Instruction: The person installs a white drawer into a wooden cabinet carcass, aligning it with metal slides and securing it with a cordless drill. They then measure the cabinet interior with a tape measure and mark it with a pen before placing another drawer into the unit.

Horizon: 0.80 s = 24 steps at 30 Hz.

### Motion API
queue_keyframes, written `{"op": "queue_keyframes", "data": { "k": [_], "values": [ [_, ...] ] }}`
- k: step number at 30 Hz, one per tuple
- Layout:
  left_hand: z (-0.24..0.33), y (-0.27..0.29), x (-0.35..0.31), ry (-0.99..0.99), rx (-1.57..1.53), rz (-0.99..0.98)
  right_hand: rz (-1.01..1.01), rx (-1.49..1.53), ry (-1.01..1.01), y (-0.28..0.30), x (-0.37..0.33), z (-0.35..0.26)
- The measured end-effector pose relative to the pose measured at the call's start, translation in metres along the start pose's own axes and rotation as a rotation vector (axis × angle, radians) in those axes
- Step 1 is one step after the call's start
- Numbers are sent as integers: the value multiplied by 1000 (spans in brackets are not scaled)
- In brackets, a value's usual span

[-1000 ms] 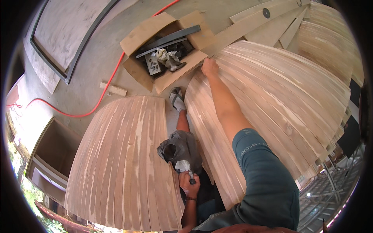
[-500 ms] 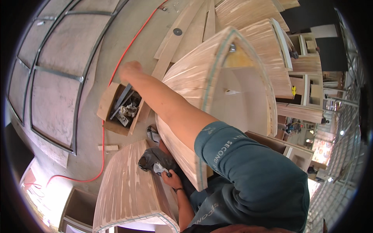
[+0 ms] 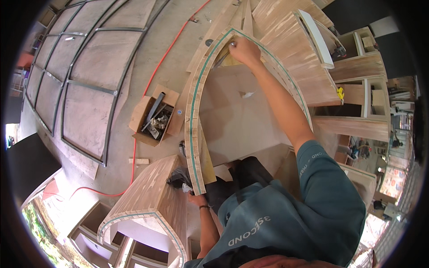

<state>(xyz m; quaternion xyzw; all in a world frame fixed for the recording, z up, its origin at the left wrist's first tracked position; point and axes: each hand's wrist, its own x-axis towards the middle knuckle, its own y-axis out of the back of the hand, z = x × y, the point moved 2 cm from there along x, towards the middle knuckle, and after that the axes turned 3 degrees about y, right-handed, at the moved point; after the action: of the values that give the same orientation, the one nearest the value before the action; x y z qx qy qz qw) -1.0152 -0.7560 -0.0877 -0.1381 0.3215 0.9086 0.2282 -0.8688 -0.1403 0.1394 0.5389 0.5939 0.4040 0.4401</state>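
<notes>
My right hand (image 3: pixel 246 51) is closed at the inner peak of an upright, pointed-arch wooden cabinet (image 3: pixel 195 96). A small shiny metal object (image 3: pixel 232 44) shows at its fingers; its kind is unclear. A green line runs along the arch's edge. Low on the left, my left hand (image 3: pixel 196 199) is closed at a crumpled black plastic bag (image 3: pixel 178 177), with whitish material (image 3: pixel 186 188) beside the fingers. The arch's lower end partly hides this hand. The bag lies against a second curved wooden cabinet (image 3: pixel 143 190).
An open cardboard box (image 3: pixel 142 117) of scraps stands left of the arch. A red hose (image 3: pixel 154 79) crosses the floor near a dark metal frame (image 3: pixel 91 87). More curved wooden cabinets (image 3: pixel 290 51) stand at right, one with a yellow item (image 3: pixel 340 93) on it.
My right hand has swung from above the cardboard box to the arch's peak, onto the shiny metal object there. My left hand stays by the bag, now partly hidden by the arch.
</notes>
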Motion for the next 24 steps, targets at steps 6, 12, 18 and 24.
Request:
{"op": "queue_keyframes", "data": {
  "k": [6,12,18,24],
  "values": [
    [-30,-4,-12,82,130,32,-52,102,-222,-32,-1,0],
    [-21,-4,-27,66,240,60,-75,434,-175,-33,-30,10],
    [-32,-10,-38,110,283,133,389,959,-20,-38,-169,88],
    [-22,-21,-43,21,287,188,201,987,-415,-124,-178,182]
  ]
}}
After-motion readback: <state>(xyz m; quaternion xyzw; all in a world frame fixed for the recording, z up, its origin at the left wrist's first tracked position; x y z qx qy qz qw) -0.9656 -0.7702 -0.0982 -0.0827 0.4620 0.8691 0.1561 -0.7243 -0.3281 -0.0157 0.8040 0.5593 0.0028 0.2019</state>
